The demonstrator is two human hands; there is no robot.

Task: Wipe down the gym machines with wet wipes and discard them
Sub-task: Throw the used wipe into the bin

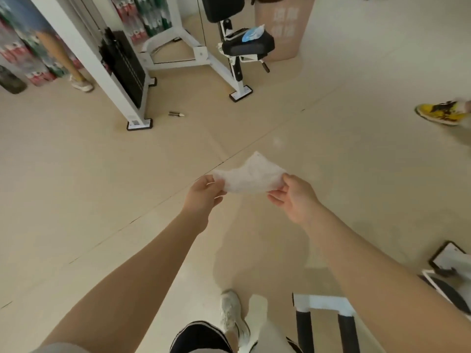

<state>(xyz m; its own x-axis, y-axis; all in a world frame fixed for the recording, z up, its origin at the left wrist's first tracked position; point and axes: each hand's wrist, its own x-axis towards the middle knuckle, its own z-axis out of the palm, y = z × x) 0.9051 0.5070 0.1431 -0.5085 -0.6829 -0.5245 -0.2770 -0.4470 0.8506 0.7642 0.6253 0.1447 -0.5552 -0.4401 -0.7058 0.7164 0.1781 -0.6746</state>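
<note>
Fingers [212,183] of both hands pinching wet wipe [251,177] (crumpled), above floor [102,187]

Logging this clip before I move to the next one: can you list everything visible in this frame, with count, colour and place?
wet wipe: 1, white, held up over the floor between both hands
wipes pack: 1, blue and white, on the black seat pad of the far machine
gym machine: 1, white frame with black pads, top centre
weight stack: 1, black in a white frame, upper left
paper bag: 1, tan with pale print, behind the seat
small metal piece: 1, silvery, on the floor by the frame foot
machine parts: white and black, lower right
yellow shoe: 1, right edge, another person's
floor: beige
left hand: pinches the wipe's left end
right hand: pinches the wipe's right end
</note>
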